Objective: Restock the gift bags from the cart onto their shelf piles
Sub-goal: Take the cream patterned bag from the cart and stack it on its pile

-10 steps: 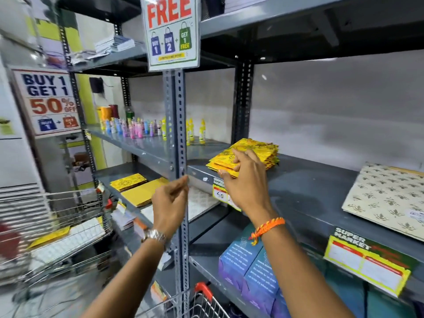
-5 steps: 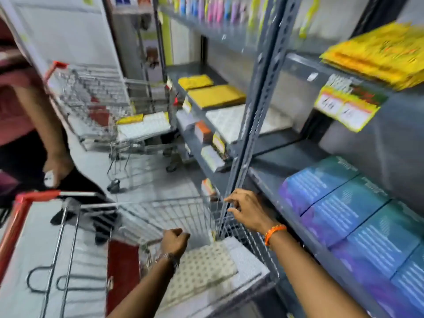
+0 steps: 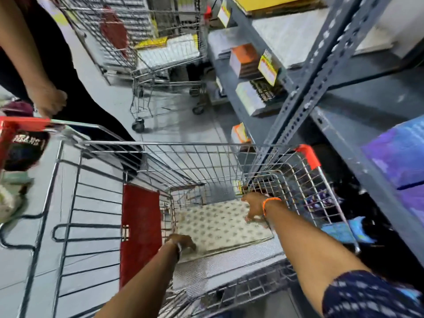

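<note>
Both my hands have dropped from the shelf into the cart (image 3: 229,145): the left hand (image 3: 183,243) and the right hand (image 3: 254,208), fingers spread, rest on opposite edges of the patterned bag (image 3: 218,226) on the cart floor. Blur hides whether the left grips it.

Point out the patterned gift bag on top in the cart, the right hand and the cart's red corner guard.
patterned gift bag (image 3: 218,223): head view, middle of its printed face.
right hand (image 3: 253,206): head view, back of the hand.
red corner guard (image 3: 308,156): head view, middle of the plastic.
</note>
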A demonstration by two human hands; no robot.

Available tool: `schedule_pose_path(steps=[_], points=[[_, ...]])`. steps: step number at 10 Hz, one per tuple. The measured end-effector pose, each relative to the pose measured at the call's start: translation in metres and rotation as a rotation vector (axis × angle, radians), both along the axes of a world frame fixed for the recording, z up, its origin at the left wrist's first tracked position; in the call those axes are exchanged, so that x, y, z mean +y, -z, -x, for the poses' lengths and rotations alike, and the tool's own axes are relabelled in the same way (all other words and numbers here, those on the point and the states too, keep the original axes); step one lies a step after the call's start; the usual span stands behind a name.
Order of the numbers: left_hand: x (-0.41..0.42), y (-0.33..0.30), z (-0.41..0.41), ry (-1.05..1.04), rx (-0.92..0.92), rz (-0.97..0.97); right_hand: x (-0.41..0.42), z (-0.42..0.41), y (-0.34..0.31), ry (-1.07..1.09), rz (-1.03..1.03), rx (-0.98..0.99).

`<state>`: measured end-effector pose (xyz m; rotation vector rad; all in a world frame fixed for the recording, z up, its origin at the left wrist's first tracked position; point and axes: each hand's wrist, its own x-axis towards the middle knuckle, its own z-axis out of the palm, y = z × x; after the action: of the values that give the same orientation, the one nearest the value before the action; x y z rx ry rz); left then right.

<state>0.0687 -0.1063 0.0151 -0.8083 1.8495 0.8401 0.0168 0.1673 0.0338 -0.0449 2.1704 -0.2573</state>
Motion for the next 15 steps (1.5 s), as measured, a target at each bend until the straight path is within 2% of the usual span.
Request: schedule_pose_path(steps=[1,2,3,4,5,6,7,8,9,10,11,13,15], points=[[0.006,0.018,0.002,0.233,0.076,0.088,-0.003,0.017,0.027,-0.012,0.010,-0.113],[0.006,0.026,0.009,0.199,0.024,0.128,-0.007,0.023,0.042,-0.073,-0.040,-0.176],[0.006,0.027,0.002,0.238,0.066,0.120,-0.011,0.029,0.052,-0.168,-0.138,-0.094],[0.006,0.026,-0.001,0.411,0.117,0.183,-0.007,0.029,0.049,-0.108,-0.115,-0.031],[0.000,-0.009,0.004,0.014,0.225,0.163,0.006,0.025,0.022,0.124,0.058,0.080],[-0.004,-0.028,0.009,-0.106,0.216,0.142,0.015,0.020,-0.011,0.208,0.197,0.165],[-0.009,-0.070,0.020,-0.174,0.317,0.081,0.029,0.005,-0.066,0.346,0.463,0.277],[-0.009,-0.120,0.026,-0.119,0.360,-0.033,0.037,-0.016,-0.112,0.477,0.585,0.361],[-0.013,-0.195,0.045,-0.067,0.639,-0.111,0.050,-0.046,-0.170,0.618,0.669,0.616],[-0.004,-0.260,0.054,-0.168,0.779,-0.334,0.059,-0.069,-0.212,0.720,0.724,0.780],[0.022,-0.346,0.069,-0.201,0.941,-0.678,0.066,-0.099,-0.264,0.910,0.775,0.992],[0.079,-0.441,0.070,-0.088,1.135,-1.035,0.050,-0.130,-0.337,1.094,0.898,1.337],[0.114,-0.492,0.055,0.039,1.247,-1.232,0.040,-0.167,-0.394,1.174,0.921,1.541]])
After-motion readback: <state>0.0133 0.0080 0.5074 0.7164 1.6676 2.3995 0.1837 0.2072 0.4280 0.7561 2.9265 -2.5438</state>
